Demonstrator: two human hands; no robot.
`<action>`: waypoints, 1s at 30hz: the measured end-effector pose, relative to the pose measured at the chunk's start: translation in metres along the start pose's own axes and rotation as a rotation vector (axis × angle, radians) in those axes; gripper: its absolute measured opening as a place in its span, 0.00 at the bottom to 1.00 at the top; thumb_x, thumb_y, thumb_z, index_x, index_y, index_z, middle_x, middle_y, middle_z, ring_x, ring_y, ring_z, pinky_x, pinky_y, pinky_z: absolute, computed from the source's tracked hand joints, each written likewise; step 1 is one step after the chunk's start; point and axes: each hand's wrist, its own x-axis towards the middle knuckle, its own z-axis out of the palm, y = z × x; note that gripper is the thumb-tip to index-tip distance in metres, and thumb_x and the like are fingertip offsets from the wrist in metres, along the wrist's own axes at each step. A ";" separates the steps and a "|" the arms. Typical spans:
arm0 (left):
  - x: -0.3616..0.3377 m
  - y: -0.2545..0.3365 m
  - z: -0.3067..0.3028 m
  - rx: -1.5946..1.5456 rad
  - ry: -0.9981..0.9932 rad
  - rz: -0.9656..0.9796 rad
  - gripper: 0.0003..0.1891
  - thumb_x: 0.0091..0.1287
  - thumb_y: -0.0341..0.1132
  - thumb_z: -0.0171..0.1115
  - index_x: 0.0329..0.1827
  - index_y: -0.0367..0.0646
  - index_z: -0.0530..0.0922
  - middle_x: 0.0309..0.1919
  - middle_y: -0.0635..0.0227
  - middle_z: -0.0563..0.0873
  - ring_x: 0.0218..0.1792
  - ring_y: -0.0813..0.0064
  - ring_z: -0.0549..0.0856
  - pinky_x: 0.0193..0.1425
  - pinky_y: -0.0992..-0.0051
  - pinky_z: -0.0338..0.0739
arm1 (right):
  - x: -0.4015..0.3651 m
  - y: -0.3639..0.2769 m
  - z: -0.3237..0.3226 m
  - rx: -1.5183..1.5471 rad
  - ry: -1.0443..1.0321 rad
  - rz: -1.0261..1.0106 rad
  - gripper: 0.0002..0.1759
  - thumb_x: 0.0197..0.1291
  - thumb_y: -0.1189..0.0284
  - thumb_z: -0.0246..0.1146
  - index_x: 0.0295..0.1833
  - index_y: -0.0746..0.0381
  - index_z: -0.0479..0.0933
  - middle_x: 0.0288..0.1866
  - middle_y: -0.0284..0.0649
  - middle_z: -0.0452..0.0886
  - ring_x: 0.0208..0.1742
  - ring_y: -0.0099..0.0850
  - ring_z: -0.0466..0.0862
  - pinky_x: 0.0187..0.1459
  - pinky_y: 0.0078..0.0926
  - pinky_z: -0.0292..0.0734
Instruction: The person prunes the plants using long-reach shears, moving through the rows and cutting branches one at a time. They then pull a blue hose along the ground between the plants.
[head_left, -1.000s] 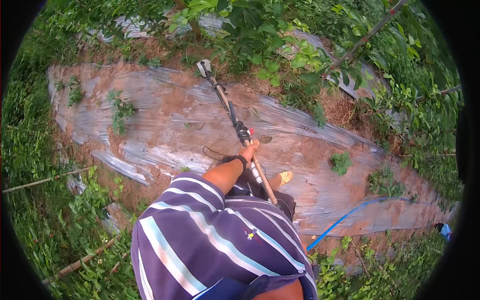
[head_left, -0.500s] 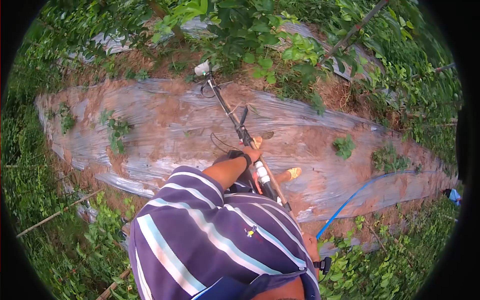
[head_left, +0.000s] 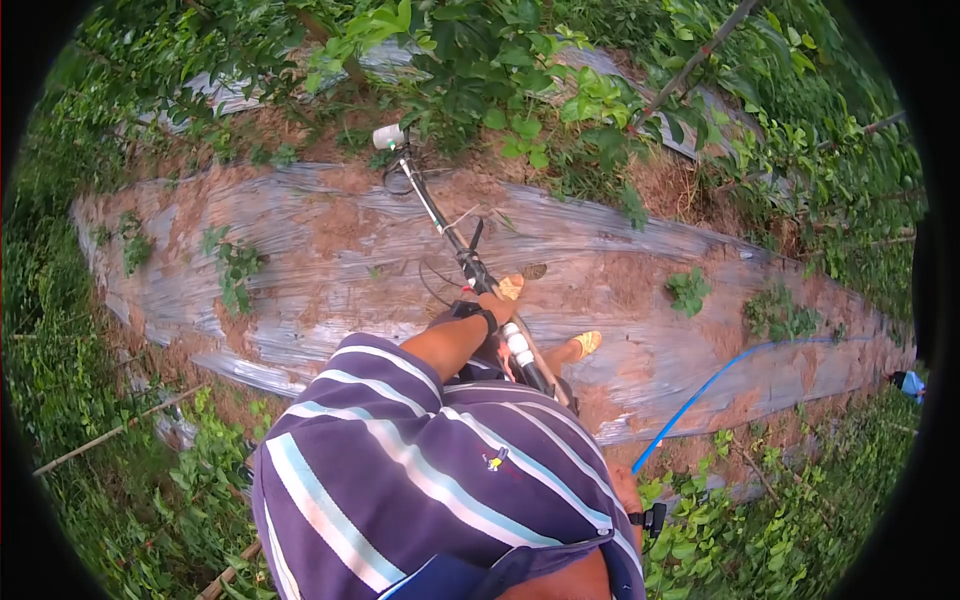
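My left hand (head_left: 490, 305), with a black band at the wrist, is wrapped round the shaft of a long pole tool (head_left: 436, 212). The tool slants from my body up to the left. It has a black side handle, a dark cable and white fittings, and its far end carries a white cylinder (head_left: 388, 136) close to the leafy plants. Low at my right side, my right hand (head_left: 625, 488) is closed at the end of a blue hose (head_left: 690, 405). Its fingers are partly hidden by my striped shirt.
Soil-smeared plastic film (head_left: 330, 240) covers the ground, with small seedlings (head_left: 687, 292) growing through it. My yellowish shoes (head_left: 588, 343) stand on it. Dense foliage (head_left: 520, 60) and slanting poles (head_left: 700, 58) border both sides. A light blue object (head_left: 910, 385) lies at the far right.
The pole tool's white end has swung slightly left, and my left hand has shifted a little left with it. My right hand and the blue hose have hardly moved.
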 end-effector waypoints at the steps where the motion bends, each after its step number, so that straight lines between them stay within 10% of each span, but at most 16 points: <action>1: 0.005 -0.007 0.001 -0.001 0.005 0.003 0.29 0.49 0.48 0.76 0.44 0.30 0.83 0.40 0.55 0.87 0.39 0.64 0.88 0.42 0.66 0.82 | 0.002 0.002 -0.002 0.000 -0.002 -0.006 0.25 0.70 0.54 0.57 0.24 0.61 0.75 0.19 0.26 0.69 0.22 0.18 0.70 0.24 0.23 0.63; 9: 0.004 -0.008 0.021 -0.899 -0.189 -0.121 0.23 0.53 0.37 0.70 0.49 0.33 0.78 0.42 0.60 0.80 0.41 0.64 0.81 0.45 0.65 0.76 | -0.009 -0.014 -0.016 -0.539 0.210 -0.255 0.23 0.62 0.54 0.63 0.31 0.66 0.78 0.26 0.59 0.77 0.29 0.58 0.78 0.33 0.49 0.72; 30: 0.023 -0.005 -0.012 -1.144 -0.667 -0.184 0.13 0.55 0.19 0.55 0.41 0.45 0.71 0.29 0.66 0.73 0.28 0.61 0.81 0.36 0.59 0.83 | -0.038 -0.051 0.024 -0.715 0.331 -0.214 0.16 0.57 0.61 0.66 0.29 0.63 0.75 0.26 0.57 0.78 0.32 0.60 0.79 0.33 0.53 0.72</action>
